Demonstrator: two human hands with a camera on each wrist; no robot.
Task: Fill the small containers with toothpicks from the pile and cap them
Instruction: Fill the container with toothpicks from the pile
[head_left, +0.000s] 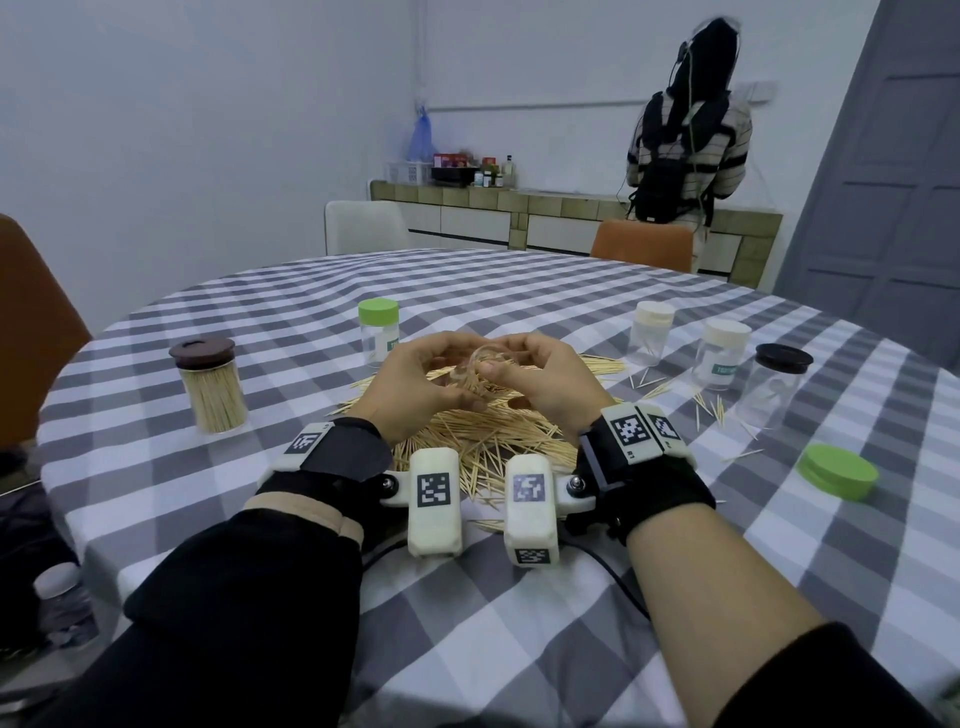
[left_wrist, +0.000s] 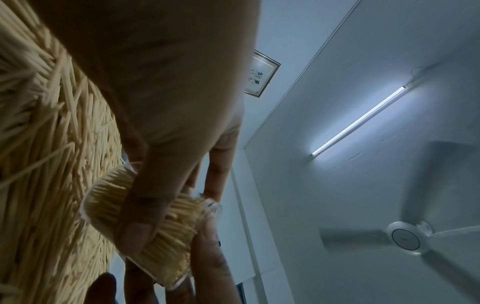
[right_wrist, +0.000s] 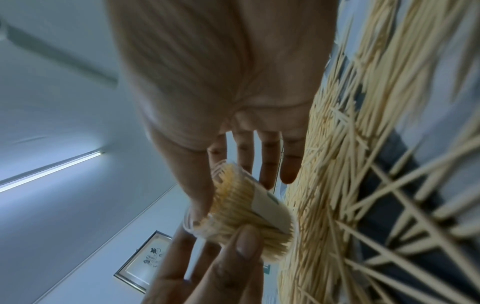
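Both hands meet over the toothpick pile (head_left: 467, 447) at the table's middle, holding one small clear container (head_left: 483, 366) tilted on its side. It is packed with toothpicks (left_wrist: 155, 230) and has no cap. My left hand (head_left: 452, 387) grips its body, with the thumb (left_wrist: 137, 222) laid across the wall. My right hand (head_left: 501, 364) pinches the open mouth (right_wrist: 221, 197) between thumb and forefinger, the other fingers (right_wrist: 270, 164) straight. A loose green cap (head_left: 836, 470) lies at the right.
A brown-lidded jar (head_left: 213, 384) full of toothpicks stands at the left, and a green-capped container (head_left: 379, 332) behind my hands. On the right are two white-capped containers (head_left: 652, 332) (head_left: 724, 358), a black-lidded jar (head_left: 774, 384) and stray toothpicks. A person (head_left: 685, 135) stands at the far counter.
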